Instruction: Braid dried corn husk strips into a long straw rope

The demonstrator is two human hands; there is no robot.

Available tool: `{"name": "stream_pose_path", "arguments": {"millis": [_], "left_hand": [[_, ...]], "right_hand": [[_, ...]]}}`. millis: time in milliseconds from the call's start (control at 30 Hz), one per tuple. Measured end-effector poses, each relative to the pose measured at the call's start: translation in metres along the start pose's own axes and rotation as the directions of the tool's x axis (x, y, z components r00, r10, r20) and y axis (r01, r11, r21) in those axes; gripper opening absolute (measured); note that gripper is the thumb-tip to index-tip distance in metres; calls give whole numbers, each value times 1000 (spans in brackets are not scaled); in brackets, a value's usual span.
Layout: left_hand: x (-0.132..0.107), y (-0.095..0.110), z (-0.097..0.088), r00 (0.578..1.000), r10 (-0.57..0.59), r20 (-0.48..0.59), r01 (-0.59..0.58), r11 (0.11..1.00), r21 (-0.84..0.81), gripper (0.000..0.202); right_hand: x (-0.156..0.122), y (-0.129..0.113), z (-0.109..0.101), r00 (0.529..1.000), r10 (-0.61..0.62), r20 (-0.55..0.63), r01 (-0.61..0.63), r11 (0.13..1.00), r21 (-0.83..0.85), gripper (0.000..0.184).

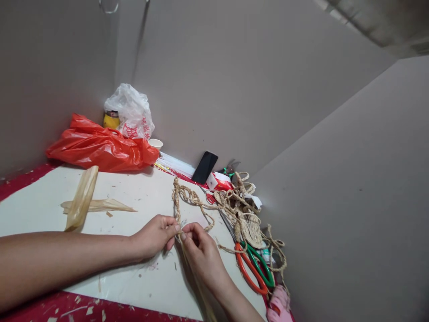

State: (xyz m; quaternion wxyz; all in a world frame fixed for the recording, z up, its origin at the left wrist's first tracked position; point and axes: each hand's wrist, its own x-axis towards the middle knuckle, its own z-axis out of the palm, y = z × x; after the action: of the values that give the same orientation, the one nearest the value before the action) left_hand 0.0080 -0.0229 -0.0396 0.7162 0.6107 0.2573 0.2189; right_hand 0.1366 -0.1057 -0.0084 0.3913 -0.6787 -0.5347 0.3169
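I'm watching the left hand (154, 237) and right hand (203, 252) pinching the braided cord (177, 203), which is running ahead; loose strands (201, 297) are trailing back nearer the right.

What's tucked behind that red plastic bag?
Behind the red plastic bag are a white plastic bag with red print, a yellow jar and, by the right end, a white cup. The jar's base and anything lower there are covered.

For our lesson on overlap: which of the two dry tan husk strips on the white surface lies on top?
The broad tan husk strip: it crosses over the narrower, tapering tan husk strip.
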Motion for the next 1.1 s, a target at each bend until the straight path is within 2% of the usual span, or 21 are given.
{"name": "stream_pose_path", "arguments": {"millis": [267,600,767,900,1100], "left_hand": [[-1,9,0,996,35,79,-42,996,79,40],[-1,13,-2,994,-18,109,7,995,103,31],[-3,14,-2,993,4,120,-23,988,155,31],[-2,12,-1,994,23,106,-44,979,200,29],[0,11,0,999,21,29,-27,972,235,25]], "right_hand": [[8,10,-8,998,-67,-8,65,983,-173,20],[11,11,-12,997,-75,-7,69,956,-285,20],[15,7,-13,1000,11,0,-11,980,-199,19],[18,1,-15,993,102,54,-98,992,-73,21],[18,-3,-15,992,101,80,-101,995,-14,23]]}}
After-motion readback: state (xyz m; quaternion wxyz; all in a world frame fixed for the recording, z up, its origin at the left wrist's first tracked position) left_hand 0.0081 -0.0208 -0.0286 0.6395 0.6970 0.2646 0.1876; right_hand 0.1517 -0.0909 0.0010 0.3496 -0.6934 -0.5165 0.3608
